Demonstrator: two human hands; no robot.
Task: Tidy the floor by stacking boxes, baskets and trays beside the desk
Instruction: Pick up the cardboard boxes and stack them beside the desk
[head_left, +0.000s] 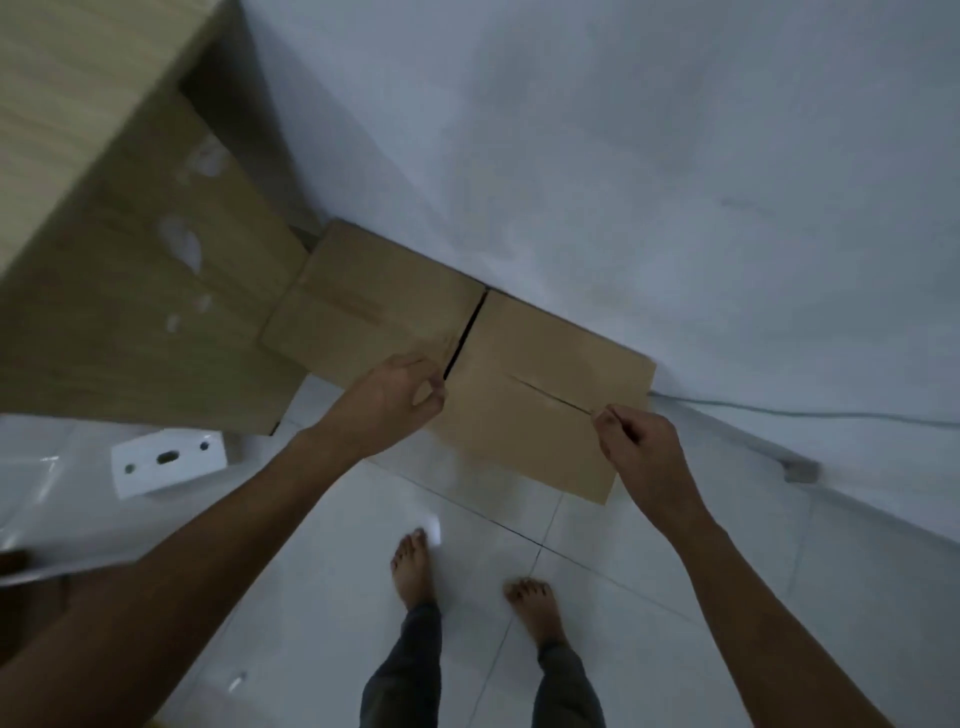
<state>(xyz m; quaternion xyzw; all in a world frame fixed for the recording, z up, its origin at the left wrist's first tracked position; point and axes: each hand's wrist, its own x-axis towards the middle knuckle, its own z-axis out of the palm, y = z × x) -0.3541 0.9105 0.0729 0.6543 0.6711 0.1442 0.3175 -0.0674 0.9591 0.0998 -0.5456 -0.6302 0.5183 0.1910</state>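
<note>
A brown cardboard box (535, 379) stands on the white floor against the wall, to the right of the wooden desk (57, 104). Its top flaps lie closed, with a dark gap between them. My left hand (395, 400) grips the near left edge of the box top, fingers curled at the end of the gap. My right hand (641, 441) pinches the near right edge beside a slit in the flap. A larger cardboard box (156, 291) with torn white patches fills the space under the desk, touching the left side of the smaller box.
A white plastic piece (166, 460) with holes lies on the floor at left, on a glossy white sheet (47, 499). A grey cable (810, 415) runs along the wall's foot at right. My bare feet (415, 561) stand on the tiles below the box.
</note>
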